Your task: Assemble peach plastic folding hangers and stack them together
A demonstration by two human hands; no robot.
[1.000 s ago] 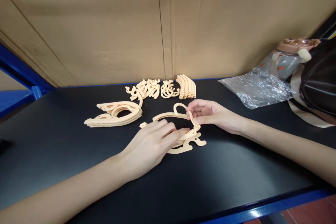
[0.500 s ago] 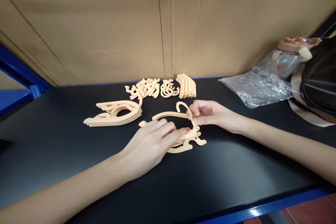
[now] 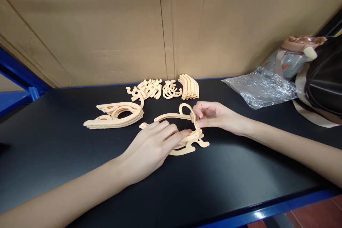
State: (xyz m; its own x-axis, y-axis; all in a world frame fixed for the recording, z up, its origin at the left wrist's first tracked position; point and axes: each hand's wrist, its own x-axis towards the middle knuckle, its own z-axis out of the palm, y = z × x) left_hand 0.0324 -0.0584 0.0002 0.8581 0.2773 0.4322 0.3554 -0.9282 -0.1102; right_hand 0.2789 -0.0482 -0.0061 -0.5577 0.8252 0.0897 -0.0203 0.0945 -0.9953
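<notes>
A cream folding clothes hanger in pieces lies in front of me, with its curved hook [image 3: 185, 105] standing up. My right hand [image 3: 213, 114] is closed, thumb and fingers pinching the hook's stem; a long hanger arm [image 3: 169, 116] reaches to these fingertips. Palm down, my left hand [image 3: 155, 144] covers the nearer parts, its fingers curled over them and its fingertips by the hook's lower end. Below those fingers a notched hanger piece [image 3: 188, 148] sticks out on the table. What lies beneath my left palm is hidden.
Stacked folded hangers [image 3: 114, 123] lie to the left. Along the back are notched pieces [image 3: 149, 88], loose hooks [image 3: 171, 91] and a stack of hanger arms [image 3: 190, 87]. A clear plastic bag [image 3: 264, 89], a bottle [image 3: 285, 62] and a dark bag [image 3: 326, 82] are at right.
Both hands and the hanger pieces keep nearly the same pose. The whole view has shifted very slightly.
</notes>
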